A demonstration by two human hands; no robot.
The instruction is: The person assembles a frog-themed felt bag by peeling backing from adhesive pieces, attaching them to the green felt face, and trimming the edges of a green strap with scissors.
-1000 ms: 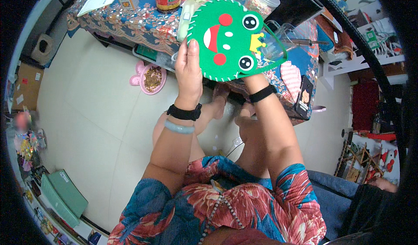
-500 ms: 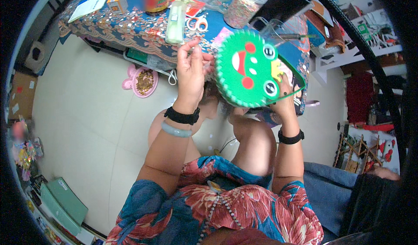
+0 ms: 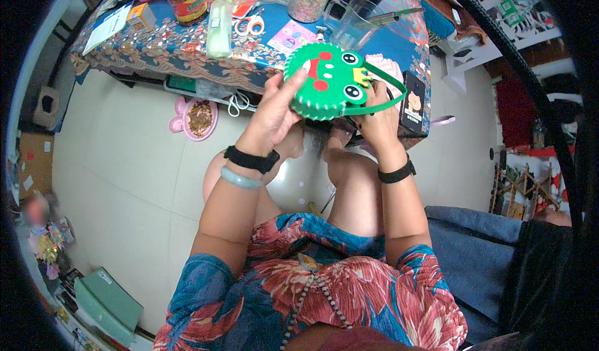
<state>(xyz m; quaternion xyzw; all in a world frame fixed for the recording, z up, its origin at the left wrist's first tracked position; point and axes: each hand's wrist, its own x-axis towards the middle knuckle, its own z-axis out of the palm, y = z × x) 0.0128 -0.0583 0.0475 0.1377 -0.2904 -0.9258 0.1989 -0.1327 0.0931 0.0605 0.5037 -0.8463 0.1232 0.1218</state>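
A round green felt frog bag (image 3: 332, 89), with whipstitched white edging, red cheeks, big eyes and a small yellow crown, is held in front of the table's near edge. It lies sideways, its eyes and green strap handle toward the right. My left hand (image 3: 274, 114) grips the bag's left edge, thumb on the frog's face and fingers behind. At the crown end, my right hand (image 3: 378, 115) holds the bag beside the strap; its fingers are partly hidden behind the bag and strap.
On the patterned blue tablecloth (image 3: 181, 45) are orange-handled scissors (image 3: 249, 26), a pale green tube-like pack (image 3: 219, 29), a red-lidded jar (image 3: 187, 1), a clear pitcher (image 3: 355, 26) and a black phone (image 3: 413, 101). A pink pet bowl (image 3: 178, 124) with kibble sits on the floor.
The bag has moved left and tilted. My left hand, raised apart from it before, now grips its left edge. My right hand keeps its hold. The whole view has shifted slightly.
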